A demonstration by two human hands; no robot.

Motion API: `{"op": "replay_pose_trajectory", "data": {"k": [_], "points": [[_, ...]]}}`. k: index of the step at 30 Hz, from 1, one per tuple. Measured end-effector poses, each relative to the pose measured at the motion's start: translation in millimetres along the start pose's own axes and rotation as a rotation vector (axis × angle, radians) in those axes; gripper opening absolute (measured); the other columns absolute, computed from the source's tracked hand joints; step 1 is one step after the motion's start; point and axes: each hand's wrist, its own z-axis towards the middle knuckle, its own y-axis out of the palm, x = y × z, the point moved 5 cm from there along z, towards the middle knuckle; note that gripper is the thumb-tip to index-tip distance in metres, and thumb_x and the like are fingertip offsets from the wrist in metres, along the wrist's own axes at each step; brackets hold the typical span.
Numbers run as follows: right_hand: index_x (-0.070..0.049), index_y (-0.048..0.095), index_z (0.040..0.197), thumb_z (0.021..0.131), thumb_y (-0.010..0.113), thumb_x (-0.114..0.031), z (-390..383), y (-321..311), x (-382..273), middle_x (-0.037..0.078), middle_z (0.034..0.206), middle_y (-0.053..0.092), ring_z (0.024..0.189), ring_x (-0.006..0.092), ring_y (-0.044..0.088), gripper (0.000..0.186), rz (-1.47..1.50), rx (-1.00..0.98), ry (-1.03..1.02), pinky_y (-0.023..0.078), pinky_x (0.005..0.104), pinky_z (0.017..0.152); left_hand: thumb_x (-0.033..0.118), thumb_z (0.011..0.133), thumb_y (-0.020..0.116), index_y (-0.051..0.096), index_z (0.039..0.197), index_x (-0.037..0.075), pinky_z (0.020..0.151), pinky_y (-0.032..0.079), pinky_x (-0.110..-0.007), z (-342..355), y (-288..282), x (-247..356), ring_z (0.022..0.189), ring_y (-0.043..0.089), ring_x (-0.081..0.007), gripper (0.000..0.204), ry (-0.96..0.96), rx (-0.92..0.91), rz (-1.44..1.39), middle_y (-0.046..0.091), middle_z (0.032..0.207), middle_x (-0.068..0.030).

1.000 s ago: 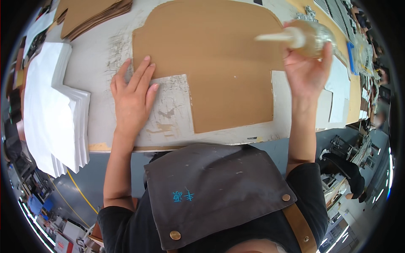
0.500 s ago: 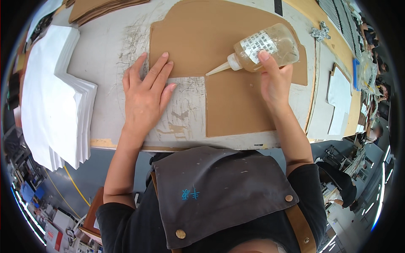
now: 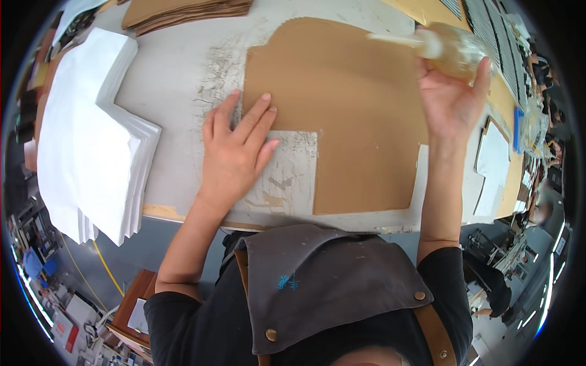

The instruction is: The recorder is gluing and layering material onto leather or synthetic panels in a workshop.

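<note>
A brown cut sheet (image 3: 354,116) with a rounded top and a narrower lower part lies on the worn, pale work surface (image 3: 171,91). My left hand (image 3: 232,152) rests with fingers spread, its fingertips on the left edge of the sheet. My right hand (image 3: 450,97) holds a clear squeeze bottle (image 3: 455,52) of amber liquid above the upper right of the sheet, palm turned up, with the bottle's long pale nozzle pointing left.
A thick pile of white sheets (image 3: 91,158) lies at the left, and brown sheets (image 3: 183,13) are stacked at the top. At the right lie white pieces (image 3: 491,171), a blue object (image 3: 517,131) and clutter. A person in dark clothes (image 3: 491,283) is farther right.
The bottle went down to the sheet's inner left corner, then back up to the upper right, its nozzle lifted. My left hand and the sheet now sit farther right in view.
</note>
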Motion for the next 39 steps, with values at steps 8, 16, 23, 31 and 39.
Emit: {"op": "replay_pose_trajectory", "data": {"k": [8,16,23,31,39], "points": [[-0.005,0.054,0.112,0.081,0.073,-0.011,17,26,91,0.003,0.104,0.061,0.095,0.0127,0.058,0.037,-0.468,-0.026,-0.126,0.049,0.0304,0.084,0.021,0.081,0.064,0.059,0.119,0.008,0.102,0.027,-0.051,-1,-1,0,0.129,0.035,-0.0345,0.041,-0.025,-0.019,-0.072,0.049,0.138,-0.0025],[-0.002,0.056,0.106,0.079,0.073,-0.009,24,51,103,0.004,0.098,0.061,0.089,0.011,0.057,0.033,-0.913,-0.233,-0.266,0.046,0.0278,0.08,0.023,0.081,0.064,0.059,0.12,0.008,0.103,0.026,-0.05,0,-2,-2,0.13,0.034,-0.0345,0.042,-0.039,-0.057,-0.101,0.048,0.139,-0.0028],[-0.001,0.059,0.1,0.077,0.074,-0.008,25,51,101,0.004,0.092,0.061,0.079,0.0105,0.057,0.028,-1.006,-0.232,-0.297,0.047,0.025,0.069,0.028,0.08,0.067,0.061,0.117,0.007,0.102,0.029,-0.05,2,-2,-2,0.127,0.036,-0.0364,0.043,-0.02,-0.051,-0.082,0.048,0.137,-0.004],[0.0,0.053,0.103,0.072,0.081,-0.012,39,36,87,0.006,0.095,0.058,0.083,0.0125,0.057,0.043,-0.998,-0.179,-0.374,0.048,0.027,0.073,0.021,0.079,0.064,0.059,0.12,0.007,0.104,0.025,-0.051,0,-1,-2,0.13,0.033,-0.0354,0.043,-0.04,-0.078,-0.131,0.047,0.139,-0.0042],[-0.001,0.058,0.103,0.079,0.073,-0.009,46,37,84,0.004,0.093,0.061,0.085,0.0104,0.056,0.03,-1.004,-0.199,-0.48,0.046,0.0256,0.076,0.029,0.081,0.066,0.06,0.118,0.007,0.102,0.028,-0.051,1,-3,-2,0.127,0.035,-0.0373,0.043,-0.026,-0.082,-0.085,0.047,0.137,-0.0042]]}}
